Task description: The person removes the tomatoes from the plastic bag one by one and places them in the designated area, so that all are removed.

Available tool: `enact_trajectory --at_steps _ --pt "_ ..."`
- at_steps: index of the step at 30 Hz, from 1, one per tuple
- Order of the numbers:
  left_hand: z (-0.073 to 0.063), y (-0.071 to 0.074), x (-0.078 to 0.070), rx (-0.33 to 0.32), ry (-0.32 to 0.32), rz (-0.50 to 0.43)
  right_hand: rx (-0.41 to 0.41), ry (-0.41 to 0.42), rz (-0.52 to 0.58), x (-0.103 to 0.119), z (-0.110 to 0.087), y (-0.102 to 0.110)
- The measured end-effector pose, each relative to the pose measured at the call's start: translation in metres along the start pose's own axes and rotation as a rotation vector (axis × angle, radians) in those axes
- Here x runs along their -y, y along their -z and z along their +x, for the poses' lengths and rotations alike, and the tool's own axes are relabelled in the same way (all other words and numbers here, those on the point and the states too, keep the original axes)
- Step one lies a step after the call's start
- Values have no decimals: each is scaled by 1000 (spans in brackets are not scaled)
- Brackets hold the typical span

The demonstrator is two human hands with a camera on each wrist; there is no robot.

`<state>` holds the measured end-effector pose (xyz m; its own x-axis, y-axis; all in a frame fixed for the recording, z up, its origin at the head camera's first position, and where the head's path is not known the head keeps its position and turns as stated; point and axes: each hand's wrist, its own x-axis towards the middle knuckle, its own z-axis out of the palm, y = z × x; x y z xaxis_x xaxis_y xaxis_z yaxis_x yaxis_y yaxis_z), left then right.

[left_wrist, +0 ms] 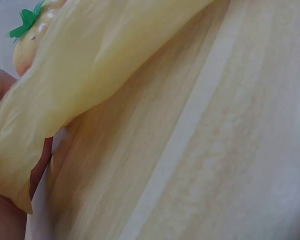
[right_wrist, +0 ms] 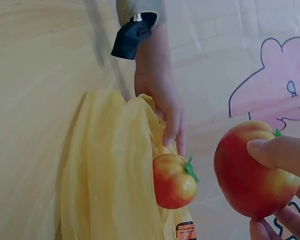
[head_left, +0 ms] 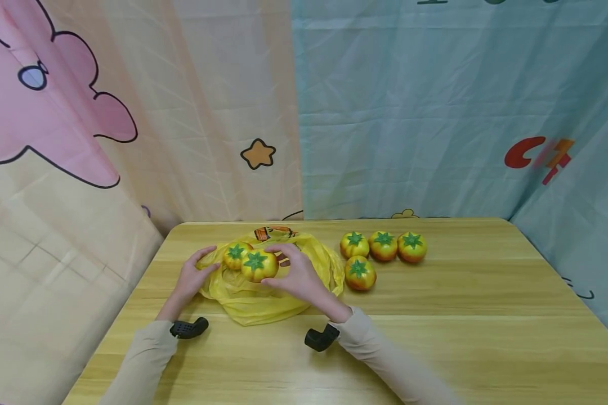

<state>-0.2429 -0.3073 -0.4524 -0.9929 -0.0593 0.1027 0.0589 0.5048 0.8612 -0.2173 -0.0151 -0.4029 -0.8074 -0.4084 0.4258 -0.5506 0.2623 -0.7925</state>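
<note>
My right hand [head_left: 298, 275] grips a yellow-and-red toy tomato [head_left: 259, 266] with a green star-shaped stalk, thumb on one side and fingers on the other. In the right wrist view this tomato [right_wrist: 250, 170] is held up beside the bag. The left hand [head_left: 193, 277] pinches the edge of a thin yellow plastic bag [head_left: 263, 306], whose film [left_wrist: 75, 75] drapes over its fingers in the left wrist view. Another toy tomato [head_left: 235, 254] lies at the bag's opening, close to the left fingertips; its lower part [right_wrist: 172, 182] shows red in the right wrist view.
Right of the bag, several more toy tomatoes stand on the wooden table [head_left: 436, 326]: three in a back row, including the rightmost tomato [head_left: 412, 247], and one nearer tomato [head_left: 360, 274] close to the bag's edge. A printed curtain [head_left: 223, 112] hangs behind the table.
</note>
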Motion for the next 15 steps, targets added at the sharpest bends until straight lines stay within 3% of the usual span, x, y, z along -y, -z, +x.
enact_trajectory --at_steps 15 --pt "1 -1 -1 15 -2 4 -51 -16 -47 2 -13 40"
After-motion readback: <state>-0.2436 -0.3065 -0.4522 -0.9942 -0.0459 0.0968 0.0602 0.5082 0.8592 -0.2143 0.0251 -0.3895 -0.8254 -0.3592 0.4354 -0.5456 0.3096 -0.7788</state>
